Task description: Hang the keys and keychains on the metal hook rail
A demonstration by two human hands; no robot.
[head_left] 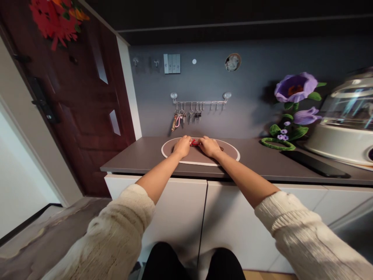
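Both hands rest over an oval brown mat (201,158) with a white rim, on the grey counter. My left hand (183,146) is closed, its fingertips at the left side of a small red thing (194,143) with some lighter marks. From the other side my right hand (209,147) is curled, with its fingers on the right side of the same red thing. The fingers cover much of it, so its kind cannot be made out. A bit of something dark (222,148) shows just right of my right hand.
Keys (180,116) hang from a clear hook rail (201,102) behind the mat. On the right are purple flowers (295,93), a black phone (316,163) and a cream appliance (344,134) with a clear top. A dark red door (72,116) stands left.
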